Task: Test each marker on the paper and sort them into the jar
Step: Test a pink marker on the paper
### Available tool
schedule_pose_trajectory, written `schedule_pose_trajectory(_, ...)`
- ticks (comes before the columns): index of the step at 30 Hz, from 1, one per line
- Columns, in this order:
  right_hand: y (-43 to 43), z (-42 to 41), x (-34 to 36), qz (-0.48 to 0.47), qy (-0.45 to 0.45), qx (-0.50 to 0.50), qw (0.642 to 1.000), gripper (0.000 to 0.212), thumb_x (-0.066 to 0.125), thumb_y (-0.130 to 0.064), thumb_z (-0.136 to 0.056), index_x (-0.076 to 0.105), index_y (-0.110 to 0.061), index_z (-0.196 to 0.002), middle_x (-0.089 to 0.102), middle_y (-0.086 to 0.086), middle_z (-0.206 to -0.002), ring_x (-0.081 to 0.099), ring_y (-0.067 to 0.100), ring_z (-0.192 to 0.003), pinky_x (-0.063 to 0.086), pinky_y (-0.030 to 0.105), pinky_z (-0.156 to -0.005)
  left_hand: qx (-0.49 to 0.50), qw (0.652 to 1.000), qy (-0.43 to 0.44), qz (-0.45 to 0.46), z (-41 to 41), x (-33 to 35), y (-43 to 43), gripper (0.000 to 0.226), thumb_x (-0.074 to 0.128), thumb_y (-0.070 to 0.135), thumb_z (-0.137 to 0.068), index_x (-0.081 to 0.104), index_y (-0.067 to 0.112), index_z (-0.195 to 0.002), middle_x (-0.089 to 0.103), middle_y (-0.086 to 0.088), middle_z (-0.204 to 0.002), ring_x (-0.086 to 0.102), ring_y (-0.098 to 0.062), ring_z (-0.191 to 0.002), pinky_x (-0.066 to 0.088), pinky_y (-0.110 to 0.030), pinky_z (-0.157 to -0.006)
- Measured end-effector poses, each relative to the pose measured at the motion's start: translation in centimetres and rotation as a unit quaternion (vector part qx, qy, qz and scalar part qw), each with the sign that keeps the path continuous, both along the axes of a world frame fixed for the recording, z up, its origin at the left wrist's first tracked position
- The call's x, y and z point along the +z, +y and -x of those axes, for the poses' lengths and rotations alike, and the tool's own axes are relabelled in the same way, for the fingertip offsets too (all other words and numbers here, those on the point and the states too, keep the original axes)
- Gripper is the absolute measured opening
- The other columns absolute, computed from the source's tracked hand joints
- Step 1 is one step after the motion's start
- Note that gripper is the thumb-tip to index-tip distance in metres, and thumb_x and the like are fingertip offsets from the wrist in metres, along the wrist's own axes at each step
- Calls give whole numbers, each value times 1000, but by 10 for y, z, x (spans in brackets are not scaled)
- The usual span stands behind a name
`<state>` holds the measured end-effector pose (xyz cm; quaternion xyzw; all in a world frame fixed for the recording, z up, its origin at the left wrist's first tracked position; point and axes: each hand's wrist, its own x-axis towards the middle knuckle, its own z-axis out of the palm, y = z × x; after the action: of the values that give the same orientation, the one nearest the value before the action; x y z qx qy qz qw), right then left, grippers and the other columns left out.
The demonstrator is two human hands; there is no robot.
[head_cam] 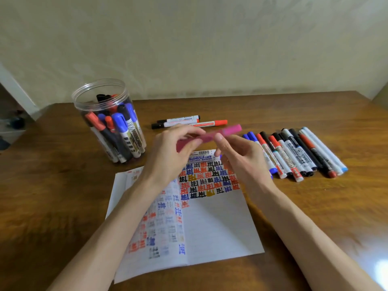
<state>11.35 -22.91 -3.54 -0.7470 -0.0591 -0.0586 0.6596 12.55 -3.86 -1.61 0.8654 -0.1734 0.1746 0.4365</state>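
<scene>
Both hands hold a pink marker (230, 131) level above the far edge of the paper (220, 223). The left hand (171, 153) curls its fingers round the marker's left end. The right hand (238, 157) pinches the marker near its middle between thumb and fingers. The paper lies on the wooden table (52, 185), covered in coloured test marks. The clear jar (80, 106), partly filled with markers, stands to the far left. A row of markers (294, 154) lies to the right, and two more markers (189, 122) lie farther back.
</scene>
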Motion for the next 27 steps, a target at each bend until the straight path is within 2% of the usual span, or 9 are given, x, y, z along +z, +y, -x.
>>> schedule_pose_trajectory(2, 6, 3, 0, -47, 0, 18, 999, 30, 67, -36, -101, 75, -9, -88, 61, -6, -61, 51, 5, -53, 42, 14, -54, -28, 999, 0, -27, 11, -2, -2, 28, 72, 21, -94, 73, 20, -122, 71, 12, -115, 67, -2, -105, 56, -19, -88)
schedule_pose_trajectory(5, 7, 4, 0, -74, -8, 0, 997, 38, 67, -36, -102, 72, -2, -86, 62, 6, -65, 55, 11, -56, 46, 18, -57, -22, 998, 8, -65, 20, -9, 5, 37, 72, 32, -93, 67, 21, -128, 68, 11, -117, 65, -2, -104, 54, -19, -87)
schedule_pose_trajectory(9, 11, 7, -2, -66, -19, 7, 998, 43, 68, -39, -100, 71, 1, -84, 68, 10, -69, 61, 16, -62, 50, 27, -62, -5, 989, 5, -150, 27, -12, 16, 28, 56, 38, -100, 66, 20, -118, 66, 10, -103, 64, -7, -91, 56, -32, -75)
schedule_pose_trajectory(13, 19, 11, -4, -59, -27, 40, 997, 43, 67, -38, -101, 74, 0, -84, 66, 13, -70, 60, 22, -62, 50, 34, -63, -16, 982, -1, -187, 35, -8, 16, 40, 37, 48, -102, 59, 17, -113, 63, 7, -96, 66, -12, -82, 58, -39, -66)
schedule_pose_trajectory(17, 16, 11, -2, -47, -34, 63, 996, 42, 63, -33, -105, 74, 3, -87, 63, 14, -70, 55, 23, -63, 47, 36, -63, -71, 984, 117, -112, 37, -6, 25, 30, 39, 47, -107, 58, 24, -112, 69, 9, -97, 70, -7, -90, 61, -35, -69)
schedule_pose_trajectory(19, 15, 12, -1, -43, -43, 74, 995, 35, 62, -32, -106, 77, -5, -86, 63, 15, -71, 55, 24, -65, 47, 37, -64, -103, 979, 158, -76, 38, -4, 30, 29, 41, 46, -108, 61, 24, -111, 71, 10, -96, 70, -8, -92, 61, -36, -70)
schedule_pose_trajectory(22, 18, 15, 3, -39, -62, 81, 994, 31, 62, -29, -106, 78, -11, -86, 63, 15, -71, 55, 24, -65, 46, 38, -63, -135, 974, 173, -53, 37, 1, 35, 27, 45, 42, -107, 63, 24, -101, 66, 14, -81, 66, -7, -79, 52, -24, -63)
schedule_pose_trajectory(25, 13, 15, 7, -32, -82, 78, 993, 34, 62, -27, -106, 76, -2, -87, 63, 14, -69, 55, 24, -62, 45, 35, -60, -148, 969, 197, -21, 38, 5, 35, 25, 47, 41, -106, 64, 25, -95, 64, 15, -76, 64, -5, -74, 50, -22, -62)
schedule_pose_trajectory(27, 12, 16, 8, -37, -89, 67, 993, 35, 63, -26, -106, 74, 1, -86, 64, 16, -68, 55, 25, -59, 45, 33, -58, -138, 975, 175, -24, 38, 5, 32, 24, 48, 41, -106, 66, 25, -101, 67, 17, -80, 68, -4, -79, 52, -22, -62)
